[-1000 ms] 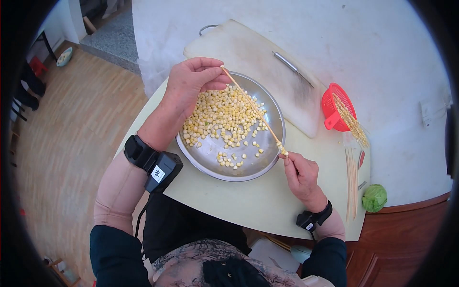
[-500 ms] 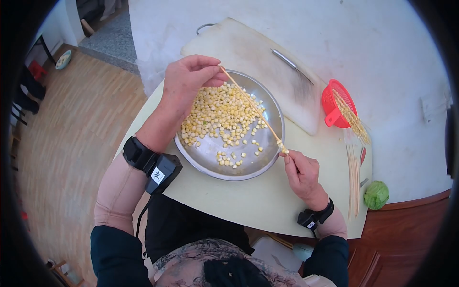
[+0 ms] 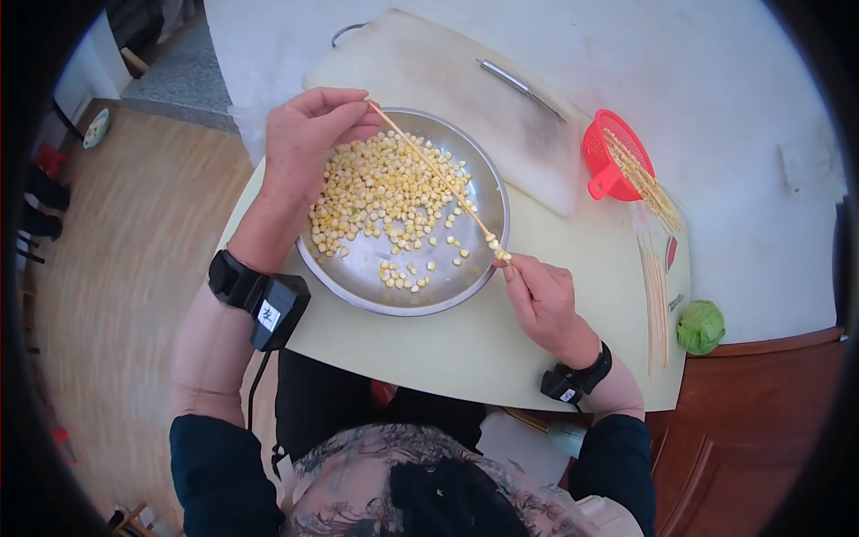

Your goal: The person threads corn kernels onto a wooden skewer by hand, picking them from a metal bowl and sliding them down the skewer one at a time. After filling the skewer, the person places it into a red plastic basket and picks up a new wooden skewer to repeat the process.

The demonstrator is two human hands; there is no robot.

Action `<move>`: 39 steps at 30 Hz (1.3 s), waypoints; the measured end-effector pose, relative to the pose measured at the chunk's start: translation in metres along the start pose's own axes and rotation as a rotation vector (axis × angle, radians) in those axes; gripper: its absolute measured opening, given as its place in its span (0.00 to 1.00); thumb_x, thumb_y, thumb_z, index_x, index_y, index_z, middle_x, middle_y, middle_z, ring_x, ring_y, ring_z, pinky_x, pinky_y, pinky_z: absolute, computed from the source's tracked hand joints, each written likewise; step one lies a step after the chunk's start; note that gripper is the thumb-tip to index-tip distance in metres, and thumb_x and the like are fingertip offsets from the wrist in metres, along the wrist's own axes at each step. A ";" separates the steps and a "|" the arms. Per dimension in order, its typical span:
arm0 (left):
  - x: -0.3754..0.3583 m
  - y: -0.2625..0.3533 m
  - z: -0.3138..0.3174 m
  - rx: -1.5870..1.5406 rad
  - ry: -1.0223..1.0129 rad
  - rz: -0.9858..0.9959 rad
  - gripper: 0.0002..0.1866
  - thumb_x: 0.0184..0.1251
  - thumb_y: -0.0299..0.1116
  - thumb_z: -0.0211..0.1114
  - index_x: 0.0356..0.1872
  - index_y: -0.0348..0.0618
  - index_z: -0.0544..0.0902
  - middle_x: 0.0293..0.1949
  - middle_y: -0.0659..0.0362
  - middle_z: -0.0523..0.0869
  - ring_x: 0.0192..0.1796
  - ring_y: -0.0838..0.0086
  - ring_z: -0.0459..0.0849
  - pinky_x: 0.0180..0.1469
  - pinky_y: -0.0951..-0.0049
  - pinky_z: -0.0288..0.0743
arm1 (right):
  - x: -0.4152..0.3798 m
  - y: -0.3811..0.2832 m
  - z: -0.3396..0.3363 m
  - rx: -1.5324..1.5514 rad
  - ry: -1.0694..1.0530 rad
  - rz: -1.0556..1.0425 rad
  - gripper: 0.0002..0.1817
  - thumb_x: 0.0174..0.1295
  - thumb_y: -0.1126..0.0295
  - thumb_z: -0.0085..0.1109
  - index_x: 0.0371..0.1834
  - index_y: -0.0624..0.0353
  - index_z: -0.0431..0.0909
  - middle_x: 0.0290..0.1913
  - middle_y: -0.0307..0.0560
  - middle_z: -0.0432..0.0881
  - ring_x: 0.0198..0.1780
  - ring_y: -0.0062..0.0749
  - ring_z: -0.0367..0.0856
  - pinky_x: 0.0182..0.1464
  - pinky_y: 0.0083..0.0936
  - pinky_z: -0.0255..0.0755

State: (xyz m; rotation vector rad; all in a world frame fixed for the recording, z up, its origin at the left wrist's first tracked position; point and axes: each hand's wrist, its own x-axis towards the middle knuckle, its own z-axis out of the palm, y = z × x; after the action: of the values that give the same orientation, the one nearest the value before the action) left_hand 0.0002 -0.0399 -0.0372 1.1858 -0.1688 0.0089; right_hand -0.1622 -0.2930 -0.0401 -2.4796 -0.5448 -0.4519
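Note:
My left hand (image 3: pixel 309 134) pinches the upper end of a thin wooden skewer (image 3: pixel 428 165) above the far left rim of a round metal pan (image 3: pixel 367 291). The skewer slants down to the right across the pan. On its lower end sit a few pale corn kernels (image 3: pixel 497 247), and my right hand (image 3: pixel 546 300) pinches that end at the pan's right rim. Many loose yellow-white corn kernels (image 3: pixel 385 183) lie in the pan, mostly heaped toward the far left, with a small group near the front.
A white cutting board (image 3: pixel 420 63) with a metal-handled knife (image 3: pixel 519 88) lies behind the pan. To the right, a red strainer (image 3: pixel 608 170) holds several loaded skewers (image 3: pixel 644 179). Bare skewers (image 3: pixel 654 304) and a green cabbage (image 3: pixel 701 328) lie near the table's right edge.
The whole view has shifted, so pan, board and hands appear higher and further left. Both hands keep hold of the skewer in nearly the same pose.

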 end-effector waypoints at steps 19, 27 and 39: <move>-0.007 0.008 0.006 0.543 -0.431 -0.170 0.09 0.57 0.28 0.65 0.36 0.34 0.84 0.29 0.56 0.85 0.29 0.77 0.83 0.31 0.78 0.76 | -0.015 -0.014 0.001 0.406 0.280 0.435 0.19 0.69 0.75 0.45 0.62 0.68 0.69 0.14 0.36 0.71 0.15 0.16 0.69 0.20 0.17 0.65; -0.015 0.009 0.000 1.079 -0.803 0.296 0.12 0.48 0.26 0.70 0.37 0.37 0.83 0.29 0.55 0.82 0.35 0.66 0.83 0.37 0.69 0.74 | -0.005 0.004 0.006 0.692 0.290 0.473 0.19 0.72 0.74 0.37 0.63 0.67 0.67 0.26 0.40 0.77 0.25 0.17 0.75 0.27 0.13 0.68; -0.001 -0.012 0.010 0.993 -0.835 0.091 0.07 0.48 0.25 0.66 0.31 0.37 0.85 0.24 0.51 0.83 0.27 0.62 0.82 0.33 0.65 0.74 | -0.015 0.017 0.010 0.806 0.299 0.456 0.17 0.71 0.72 0.39 0.59 0.65 0.70 0.27 0.35 0.71 0.24 0.14 0.67 0.27 0.12 0.64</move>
State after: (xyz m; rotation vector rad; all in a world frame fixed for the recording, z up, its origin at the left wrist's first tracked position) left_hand -0.0005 -0.0536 -0.0444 2.1158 -1.0427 -0.3642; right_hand -0.1650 -0.3047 -0.0617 -1.6437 -0.0055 -0.3201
